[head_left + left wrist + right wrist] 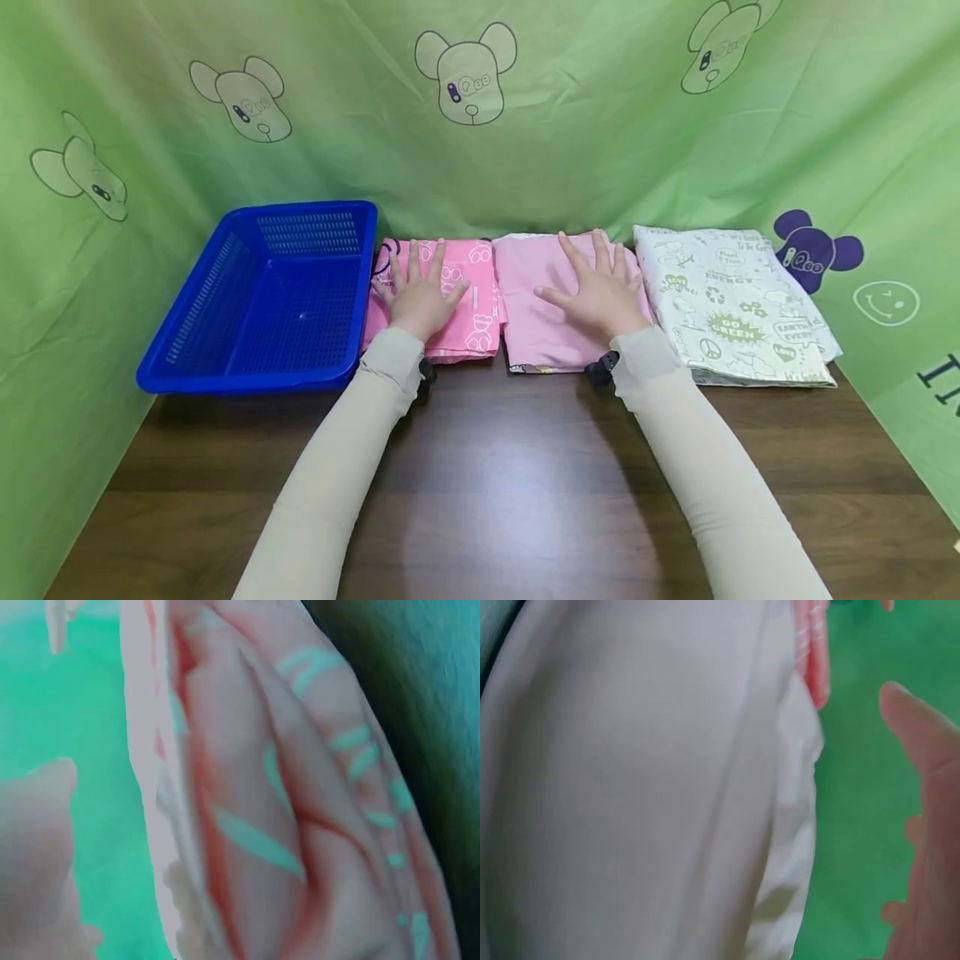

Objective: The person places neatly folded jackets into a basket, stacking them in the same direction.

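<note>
My left hand (422,302) is spread over a bright pink folded cloth (480,329) with white bear prints. Over a plain pale pink folded cloth (536,333) to its right, my right hand (603,296) also has its fingers splayed, with nothing gripped. In the left wrist view the folded layers of the printed cloth (247,787) fill the middle, part of the hand (34,862) at the left edge. The right wrist view has the pale cloth (630,780) close up and the thumb side of the hand (937,787) at right.
A blue plastic basket (367,275) stands left of the cloths, nothing inside it. Right of them lies a white folded cloth (735,292) with green printing. All rest on a dark wooden table (517,467) against a green curtain (570,167) at the back and sides.
</note>
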`<move>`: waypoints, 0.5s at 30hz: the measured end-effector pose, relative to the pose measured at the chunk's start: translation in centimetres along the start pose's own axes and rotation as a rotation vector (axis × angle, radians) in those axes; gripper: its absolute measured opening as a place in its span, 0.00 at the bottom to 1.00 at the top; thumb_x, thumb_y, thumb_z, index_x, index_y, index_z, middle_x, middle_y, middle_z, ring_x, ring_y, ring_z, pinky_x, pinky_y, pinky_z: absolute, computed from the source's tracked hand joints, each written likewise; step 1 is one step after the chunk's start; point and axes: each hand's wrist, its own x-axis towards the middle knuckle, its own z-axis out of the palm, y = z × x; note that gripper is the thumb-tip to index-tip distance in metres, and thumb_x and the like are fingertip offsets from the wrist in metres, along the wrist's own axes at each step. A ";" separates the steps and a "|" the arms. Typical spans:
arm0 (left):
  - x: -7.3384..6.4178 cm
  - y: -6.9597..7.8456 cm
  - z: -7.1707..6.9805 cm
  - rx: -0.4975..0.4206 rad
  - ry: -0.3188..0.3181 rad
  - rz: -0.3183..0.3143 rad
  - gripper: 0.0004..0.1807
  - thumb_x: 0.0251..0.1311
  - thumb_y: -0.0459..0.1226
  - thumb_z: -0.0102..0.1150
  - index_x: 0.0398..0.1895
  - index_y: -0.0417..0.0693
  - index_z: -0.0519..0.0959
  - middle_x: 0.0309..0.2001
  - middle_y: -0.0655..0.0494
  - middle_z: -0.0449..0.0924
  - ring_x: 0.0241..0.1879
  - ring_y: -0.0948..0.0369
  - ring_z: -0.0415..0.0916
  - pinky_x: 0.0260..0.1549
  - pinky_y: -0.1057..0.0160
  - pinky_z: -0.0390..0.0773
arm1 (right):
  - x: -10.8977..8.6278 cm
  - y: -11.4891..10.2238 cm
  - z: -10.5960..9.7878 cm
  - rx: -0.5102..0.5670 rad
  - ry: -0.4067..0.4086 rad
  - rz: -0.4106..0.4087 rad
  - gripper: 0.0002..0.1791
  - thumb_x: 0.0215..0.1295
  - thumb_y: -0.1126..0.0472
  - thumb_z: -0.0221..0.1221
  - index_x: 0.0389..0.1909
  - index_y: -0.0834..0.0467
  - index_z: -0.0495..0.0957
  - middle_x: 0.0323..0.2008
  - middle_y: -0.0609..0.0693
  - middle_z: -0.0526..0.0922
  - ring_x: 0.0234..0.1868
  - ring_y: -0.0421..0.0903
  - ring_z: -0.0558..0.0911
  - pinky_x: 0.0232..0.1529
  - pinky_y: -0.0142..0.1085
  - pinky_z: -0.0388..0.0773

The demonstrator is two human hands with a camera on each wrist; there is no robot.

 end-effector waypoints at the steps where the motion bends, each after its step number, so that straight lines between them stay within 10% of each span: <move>1: -0.1 -0.1 0.0 -0.021 0.021 0.002 0.44 0.71 0.66 0.41 0.83 0.69 0.37 0.82 0.46 0.30 0.78 0.37 0.24 0.67 0.25 0.34 | -0.1 -0.1 0.0 0.026 0.011 -0.002 0.54 0.60 0.20 0.50 0.81 0.30 0.35 0.80 0.55 0.21 0.76 0.72 0.27 0.63 0.79 0.30; 15: -3.0 -1.4 -0.3 -0.436 0.271 0.039 0.40 0.69 0.46 0.57 0.80 0.45 0.54 0.76 0.33 0.50 0.74 0.36 0.50 0.72 0.36 0.50 | -1.3 -3.2 1.1 0.600 0.138 -0.067 0.43 0.70 0.52 0.61 0.81 0.52 0.52 0.73 0.66 0.61 0.66 0.66 0.70 0.67 0.57 0.67</move>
